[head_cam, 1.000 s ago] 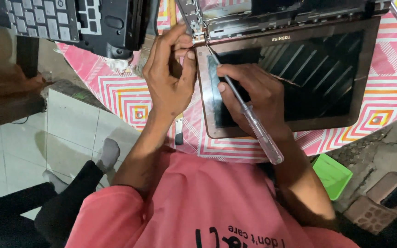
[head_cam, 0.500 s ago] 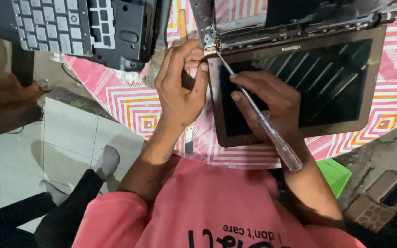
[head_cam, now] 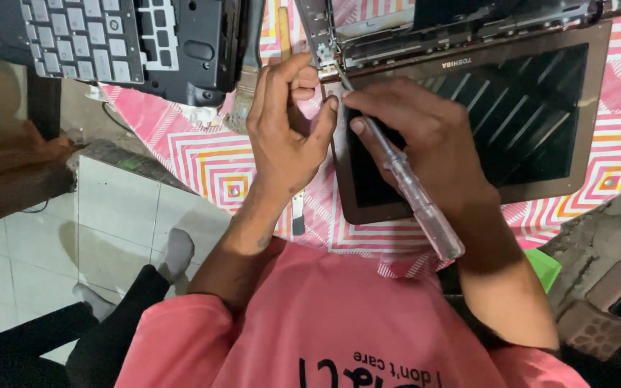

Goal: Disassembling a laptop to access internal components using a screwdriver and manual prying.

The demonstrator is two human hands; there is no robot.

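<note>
A dismantled laptop lies on a pink patterned tablecloth [head_cam: 210, 162]. Its brown-framed screen lid [head_cam: 540, 115] lies flat and its bare base [head_cam: 461, 25] sits beyond it. My left hand [head_cam: 285, 136] pinches the lid's left corner at the metal hinge [head_cam: 323, 57], thumb on the frame. My right hand [head_cam: 433, 140] holds a screwdriver with a clear handle [head_cam: 425, 212]. Its thin shaft points up to the hinge, between my two hands.
A removed black keyboard panel [head_cam: 109, 36] hangs over the table's left edge. A paintbrush [head_cam: 249, 79] lies next to it. A small dark tool [head_cam: 297, 212] rests under my left wrist. A green object [head_cam: 544, 266] is at the lower right, white floor tiles [head_cam: 30, 259] at the left.
Both hands have closed in on the hinge corner. The screwdriver tip has come up to the hinge, and my left fingers have curled tighter around the lid's corner.
</note>
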